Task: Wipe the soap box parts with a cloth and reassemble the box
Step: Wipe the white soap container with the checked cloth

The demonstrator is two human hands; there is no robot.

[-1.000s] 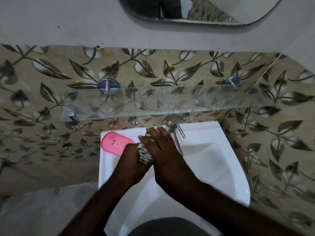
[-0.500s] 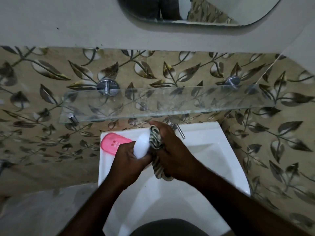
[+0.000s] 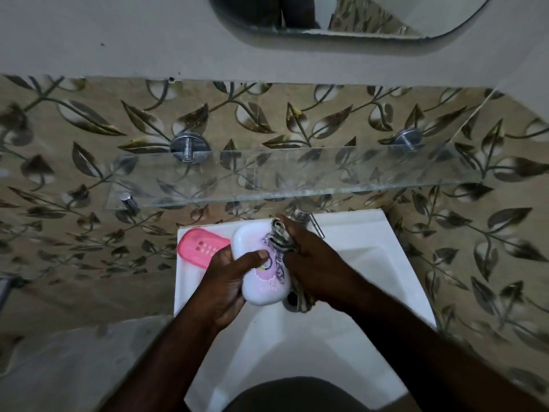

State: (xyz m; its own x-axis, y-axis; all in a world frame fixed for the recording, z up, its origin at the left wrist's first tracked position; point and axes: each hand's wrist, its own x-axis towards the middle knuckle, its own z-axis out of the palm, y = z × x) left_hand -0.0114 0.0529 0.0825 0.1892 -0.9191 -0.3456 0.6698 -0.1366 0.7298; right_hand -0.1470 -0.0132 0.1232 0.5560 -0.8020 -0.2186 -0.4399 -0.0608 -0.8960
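Head view: lid [image 3: 264, 285], cloth [image 3: 279, 239] above sink [image 3: 371, 230]

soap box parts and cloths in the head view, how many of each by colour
pink soap box part: 1
white soap box part: 1
striped cloth: 1
total: 3

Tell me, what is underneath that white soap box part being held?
Below the white part lies the sink basin, with its drain peeking out at the part's lower right edge. The left hand holds it; the fingers beneath are hidden.
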